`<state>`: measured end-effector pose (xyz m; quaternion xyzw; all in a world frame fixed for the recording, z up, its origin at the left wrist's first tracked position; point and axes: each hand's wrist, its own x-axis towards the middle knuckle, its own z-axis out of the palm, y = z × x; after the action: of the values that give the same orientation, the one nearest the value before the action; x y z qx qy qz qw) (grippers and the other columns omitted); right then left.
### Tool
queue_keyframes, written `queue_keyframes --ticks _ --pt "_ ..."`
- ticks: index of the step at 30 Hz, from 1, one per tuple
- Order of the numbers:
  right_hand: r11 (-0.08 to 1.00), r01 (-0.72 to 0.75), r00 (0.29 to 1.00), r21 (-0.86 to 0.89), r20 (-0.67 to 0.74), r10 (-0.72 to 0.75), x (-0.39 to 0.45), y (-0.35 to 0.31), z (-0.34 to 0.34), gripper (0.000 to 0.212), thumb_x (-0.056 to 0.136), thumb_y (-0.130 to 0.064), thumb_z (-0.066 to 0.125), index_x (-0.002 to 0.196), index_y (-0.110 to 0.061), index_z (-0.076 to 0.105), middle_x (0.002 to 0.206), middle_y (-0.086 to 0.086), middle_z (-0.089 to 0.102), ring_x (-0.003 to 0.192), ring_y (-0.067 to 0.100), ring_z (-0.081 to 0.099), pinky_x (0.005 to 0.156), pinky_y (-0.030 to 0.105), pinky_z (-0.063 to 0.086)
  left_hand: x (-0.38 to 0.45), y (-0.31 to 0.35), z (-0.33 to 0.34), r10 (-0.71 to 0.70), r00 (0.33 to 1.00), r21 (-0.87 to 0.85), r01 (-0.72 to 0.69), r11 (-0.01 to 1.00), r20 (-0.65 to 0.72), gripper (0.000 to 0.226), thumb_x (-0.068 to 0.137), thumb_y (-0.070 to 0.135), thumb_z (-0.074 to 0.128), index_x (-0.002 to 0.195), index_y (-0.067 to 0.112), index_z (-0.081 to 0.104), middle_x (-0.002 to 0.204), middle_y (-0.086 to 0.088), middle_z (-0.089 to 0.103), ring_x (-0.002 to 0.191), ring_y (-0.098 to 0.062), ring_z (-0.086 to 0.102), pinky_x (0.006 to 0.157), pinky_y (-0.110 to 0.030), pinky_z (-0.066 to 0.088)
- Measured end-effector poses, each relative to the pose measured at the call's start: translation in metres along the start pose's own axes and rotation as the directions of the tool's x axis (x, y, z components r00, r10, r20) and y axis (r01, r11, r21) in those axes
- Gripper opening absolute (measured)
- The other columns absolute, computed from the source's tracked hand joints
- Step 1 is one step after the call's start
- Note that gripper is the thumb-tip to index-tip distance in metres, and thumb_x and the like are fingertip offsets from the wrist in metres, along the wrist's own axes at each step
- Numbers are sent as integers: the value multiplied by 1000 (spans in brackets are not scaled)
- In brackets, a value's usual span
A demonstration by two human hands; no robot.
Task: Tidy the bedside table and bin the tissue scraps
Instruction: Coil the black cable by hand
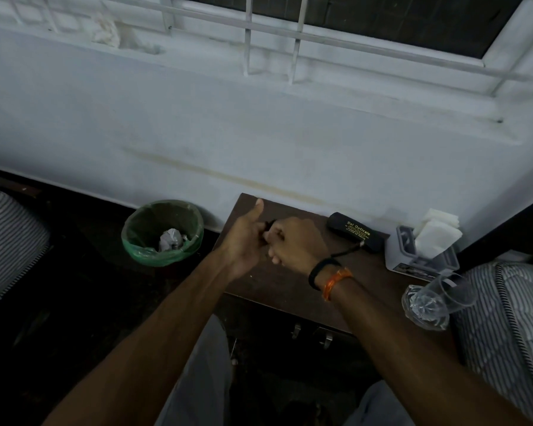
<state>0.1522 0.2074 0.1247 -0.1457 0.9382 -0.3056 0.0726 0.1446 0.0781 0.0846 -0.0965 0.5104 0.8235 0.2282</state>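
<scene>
Both hands meet over the left part of the dark brown bedside table (pixel 290 287). My right hand (pixel 296 241) is closed around a small black thing, apparently the end of a black cable (pixel 348 250) that trails right towards a black glasses case (pixel 356 232). My left hand (pixel 245 241) touches the same black end, fingers curled on it and thumb raised. On the floor left of the table stands a green-lined bin (pixel 136 241) with crumpled tissue (pixel 170 239) inside. No tissue scraps show on the tabletop.
A grey holder (pixel 403 241) with white napkins (pixel 437 232) stands at the table's back right. A clear glass (pixel 434 299) lies tilted at the front right corner. Striped mattresses flank the table, left (pixel 10 238) and right (pixel 511 318). The wall is close behind.
</scene>
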Motion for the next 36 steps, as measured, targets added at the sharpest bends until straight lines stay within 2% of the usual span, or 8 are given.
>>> queue_keyframes --ticks 4,9,19,24,28,30,33,36 --pt "992 -20 999 122 43 15 -14 17 13 33 95 -33 61 71 -10 68 62 -1 72 53 5 68 60 25 58 6 -1 -5 84 990 -116 -97 988 -114 23 92 30 63 88 7 68 92 -7 69 90 -19 63 84 -33 51" --pt "948 -126 978 294 199 68 -19 39 14 31 95 -34 61 79 -10 73 69 6 74 57 12 68 58 22 56 6 -4 -7 79 992 -278 -103 955 -96 23 99 23 51 85 9 62 94 -9 67 83 -17 64 90 -34 48" --pt "999 25 999 -19 41 -24 2 73 -11 34 94 -36 61 64 -22 64 64 -4 65 59 8 57 59 26 42 -2 -7 -4 60 998 -207 -62 976 -14 33 101 37 47 77 16 53 81 -3 63 71 -12 58 72 -30 45" --pt "964 98 994 -248 -23 -107 14 80 -18 19 91 -30 65 106 -27 76 85 -10 64 87 17 58 75 31 46 -6 -10 1 32 999 -171 -24 985 44 29 95 33 61 71 18 55 76 -1 61 67 -11 56 75 -32 44" --pt "944 65 983 -322 -144 -117 12 73 -19 20 90 -29 68 108 -28 75 94 -2 54 89 18 49 73 26 40 -7 -14 2 40 997 -147 -30 989 66 20 91 19 61 73 17 53 77 -2 61 66 -12 56 73 -32 46" --pt "961 10 980 -278 -189 -64 10 68 -22 17 88 -33 69 103 -29 76 84 -10 49 82 13 53 68 23 40 -8 -15 4 35 997 -120 -27 992 68 19 89 17 58 72 17 50 76 -3 60 65 -13 55 72 -32 45" --pt "998 -56 986 -31 -161 50 9 60 -24 14 86 -28 71 96 -23 78 78 -13 70 69 7 67 76 28 57 -9 -15 8 4 998 -58 -1 998 55 20 87 21 52 68 17 49 73 -4 59 64 -14 53 70 -32 42" --pt "973 -74 986 219 -129 104 9 51 -26 23 85 -10 61 97 -20 78 94 -4 76 86 7 70 87 28 56 -8 -18 11 -29 999 -5 29 1000 35 16 82 23 48 68 15 50 74 -6 61 63 -16 53 69 -34 41"
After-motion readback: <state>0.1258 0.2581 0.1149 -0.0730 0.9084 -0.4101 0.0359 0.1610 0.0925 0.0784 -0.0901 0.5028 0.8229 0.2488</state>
